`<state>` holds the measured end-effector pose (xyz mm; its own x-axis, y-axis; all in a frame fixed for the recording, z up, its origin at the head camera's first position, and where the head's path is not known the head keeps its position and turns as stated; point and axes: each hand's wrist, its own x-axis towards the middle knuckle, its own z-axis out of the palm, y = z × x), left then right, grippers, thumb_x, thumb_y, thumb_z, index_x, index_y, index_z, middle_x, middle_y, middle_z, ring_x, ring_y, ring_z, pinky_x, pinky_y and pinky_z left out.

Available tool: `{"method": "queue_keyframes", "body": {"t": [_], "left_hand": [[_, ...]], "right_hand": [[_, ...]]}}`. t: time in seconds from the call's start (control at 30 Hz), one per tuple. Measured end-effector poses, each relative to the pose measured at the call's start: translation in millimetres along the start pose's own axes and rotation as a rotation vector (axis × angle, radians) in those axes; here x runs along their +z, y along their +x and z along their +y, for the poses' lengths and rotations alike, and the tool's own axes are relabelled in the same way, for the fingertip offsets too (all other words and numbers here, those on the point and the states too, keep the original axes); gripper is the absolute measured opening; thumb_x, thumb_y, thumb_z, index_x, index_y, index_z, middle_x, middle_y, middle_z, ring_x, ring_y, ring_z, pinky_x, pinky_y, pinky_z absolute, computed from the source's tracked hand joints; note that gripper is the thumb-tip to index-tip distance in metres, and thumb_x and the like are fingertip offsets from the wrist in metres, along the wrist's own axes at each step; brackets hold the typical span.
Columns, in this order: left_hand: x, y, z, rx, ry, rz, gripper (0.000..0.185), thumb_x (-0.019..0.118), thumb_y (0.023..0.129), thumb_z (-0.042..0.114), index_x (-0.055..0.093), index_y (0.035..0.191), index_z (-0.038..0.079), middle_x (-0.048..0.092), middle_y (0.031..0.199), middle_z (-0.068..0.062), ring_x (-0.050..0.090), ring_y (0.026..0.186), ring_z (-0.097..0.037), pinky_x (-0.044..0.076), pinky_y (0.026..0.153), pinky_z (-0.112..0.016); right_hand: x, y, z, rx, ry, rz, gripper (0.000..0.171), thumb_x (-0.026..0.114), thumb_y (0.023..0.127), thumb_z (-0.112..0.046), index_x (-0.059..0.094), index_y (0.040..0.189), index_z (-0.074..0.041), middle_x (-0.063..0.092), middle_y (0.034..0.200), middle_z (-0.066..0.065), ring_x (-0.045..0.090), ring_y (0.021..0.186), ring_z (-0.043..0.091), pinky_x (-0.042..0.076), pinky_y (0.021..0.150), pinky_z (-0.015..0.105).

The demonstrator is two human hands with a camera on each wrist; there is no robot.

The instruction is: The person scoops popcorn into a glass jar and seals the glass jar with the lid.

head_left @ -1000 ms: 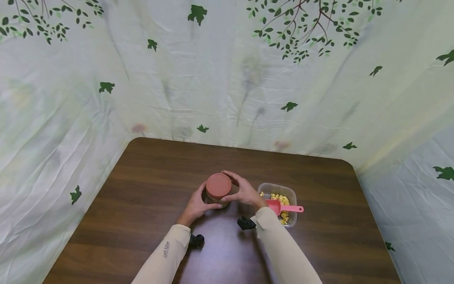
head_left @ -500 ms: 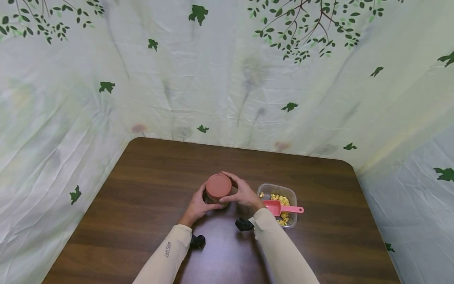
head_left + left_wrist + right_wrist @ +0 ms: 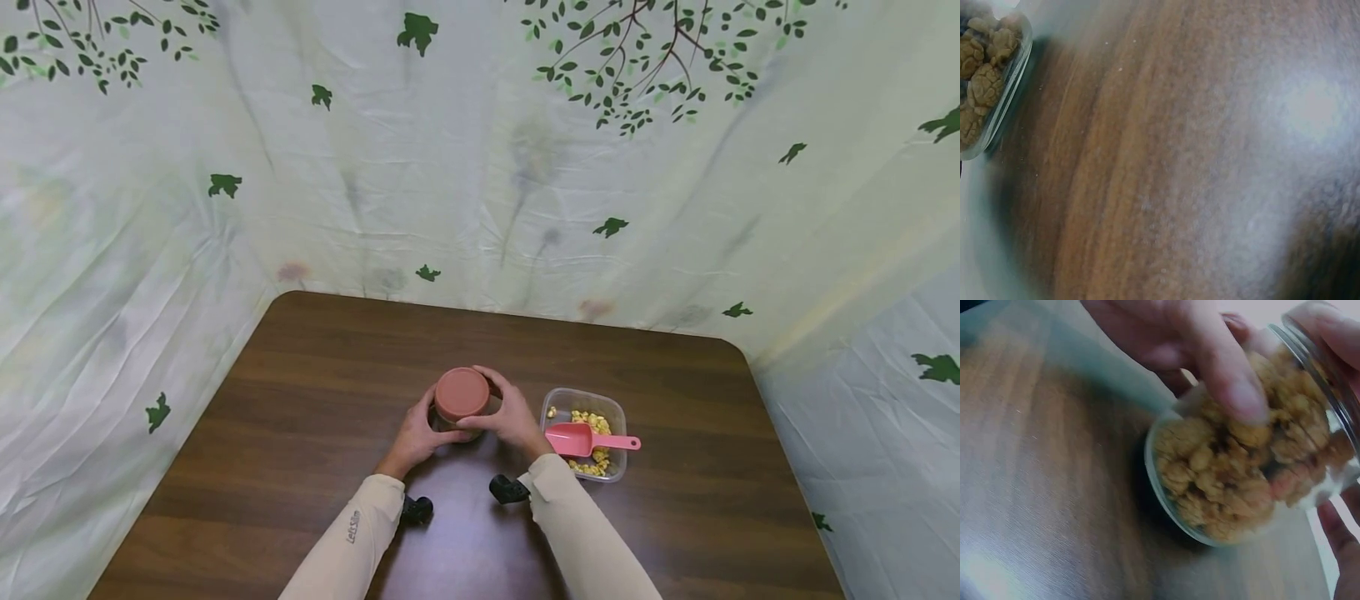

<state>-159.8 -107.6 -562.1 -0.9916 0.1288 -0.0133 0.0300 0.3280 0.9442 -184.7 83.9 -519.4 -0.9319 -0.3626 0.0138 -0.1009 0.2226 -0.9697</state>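
Both hands wrap a glass jar [image 3: 459, 417] of brown nuggets standing mid-tabletop [image 3: 315, 392]: the left hand [image 3: 415, 435] curls round its side, the right hand [image 3: 512, 414] grips its reddish lid [image 3: 462, 393]. Just right, a clear tub [image 3: 609, 408] holds a pink scoop [image 3: 581, 438]

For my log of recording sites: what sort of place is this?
Probably a makeshift tabletop recording booth, not a real kitchen: a leaf-printed sheet hangs on three sides of a dark wood table. Both hands grip a lidded jar beside a tub holding a pink scoop.
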Motion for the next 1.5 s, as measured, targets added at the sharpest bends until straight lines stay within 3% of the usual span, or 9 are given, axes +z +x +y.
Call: {"method": "queue_keyframes", "body": {"t": [0.13, 0.33, 0.43, 0.7, 0.93, 1.1, 1.33, 1.5], "left_hand": [[-0.6, 0.0, -0.9, -0.004, 0.010, 0.000, 0.101, 0.090, 0.066, 0.022, 0.034, 0.148, 0.007, 0.046, 0.144, -0.016, 0.039, 0.135, -0.030, 0.023, 0.114, -0.052], [-1.0, -0.4, -1.3, 0.020, 0.033, 0.001, 0.101, 0.090, 0.067, 0.025, 0.034, 0.148, 0.004, 0.046, 0.143, -0.019, 0.039, 0.134, -0.034, 0.025, 0.112, -0.055], [-0.7, -0.6, -1.0, 0.010, 0.027, 0.002, 0.101, 0.090, 0.066, 0.026, 0.035, 0.148, 0.006, 0.047, 0.143, -0.018, 0.040, 0.134, -0.033, 0.026, 0.111, -0.055], [0.0, -0.9, 0.8, 0.000, 0.019, 0.007, 0.101, 0.090, 0.066, 0.023, 0.034, 0.148, 0.005, 0.045, 0.144, -0.018, 0.038, 0.136, -0.032, 0.024, 0.113, -0.053], [-0.1, -1.7, 0.0, 0.016, 0.002, 0.009, 0.100, 0.090, 0.066, 0.023, 0.035, 0.148, 0.005, 0.046, 0.144, -0.018, 0.039, 0.134, -0.033, 0.026, 0.112, -0.053], [0.1, -0.5, 1.5, 0.016, -0.004, 0.001, 0.099, 0.090, 0.067, 0.024, 0.035, 0.148, 0.007, 0.047, 0.143, -0.016, 0.041, 0.134, -0.031, 0.028, 0.112, -0.052], [0.7, 0.8, 0.9, 0.024, -0.014, -0.003, 0.097, 0.090, 0.067, 0.019, 0.036, 0.146, 0.006, 0.049, 0.142, -0.016, 0.042, 0.133, -0.030, 0.028, 0.112, -0.050], [0.9, 0.0, 1.6, 0.016, -0.007, -0.001, 0.097, 0.090, 0.066, 0.020, 0.037, 0.146, 0.006, 0.049, 0.141, -0.016, 0.042, 0.133, -0.030, 0.028, 0.112, -0.049]], "right_hand": [[6, -6, 0, 0.006, 0.003, 0.057, 0.088, 0.089, 0.068, -0.019, 0.043, 0.143, -0.013, 0.053, 0.136, 0.008, 0.048, 0.124, 0.028, 0.037, 0.104, 0.053], [7, -10, 2, -0.033, 0.025, 0.003, 0.098, 0.086, 0.073, -0.019, 0.028, 0.152, -0.020, 0.038, 0.151, 0.000, 0.039, 0.134, 0.025, 0.026, 0.110, 0.058], [6, -10, 2, -0.077, 0.045, -0.009, 0.094, 0.084, 0.075, -0.011, 0.031, 0.152, -0.020, 0.041, 0.150, 0.001, 0.039, 0.135, 0.024, 0.021, 0.112, 0.057], [9, -7, 2, -0.086, -0.023, 0.062, 0.092, 0.088, 0.069, -0.016, 0.039, 0.147, -0.017, 0.043, 0.145, 0.005, 0.045, 0.127, 0.025, 0.035, 0.106, 0.052], [8, -11, 4, -0.113, 0.064, 0.017, 0.094, 0.085, 0.074, -0.016, 0.031, 0.152, -0.018, 0.040, 0.151, 0.004, 0.037, 0.136, 0.023, 0.024, 0.112, 0.055], [5, -12, 4, -0.076, 0.061, 0.052, 0.090, 0.084, 0.075, -0.012, 0.034, 0.150, -0.020, 0.044, 0.147, 0.004, 0.041, 0.132, 0.027, 0.027, 0.109, 0.059], [1, -13, -12, -0.068, 0.020, 0.016, 0.086, 0.083, 0.075, -0.006, 0.037, 0.147, -0.008, 0.034, 0.150, 0.017, 0.038, 0.130, 0.037, 0.027, 0.106, 0.065], [2, -14, -11, -0.069, 0.052, 0.010, 0.083, 0.083, 0.075, -0.010, 0.040, 0.146, -0.015, 0.045, 0.147, 0.008, 0.040, 0.133, 0.028, 0.024, 0.109, 0.061]]}}
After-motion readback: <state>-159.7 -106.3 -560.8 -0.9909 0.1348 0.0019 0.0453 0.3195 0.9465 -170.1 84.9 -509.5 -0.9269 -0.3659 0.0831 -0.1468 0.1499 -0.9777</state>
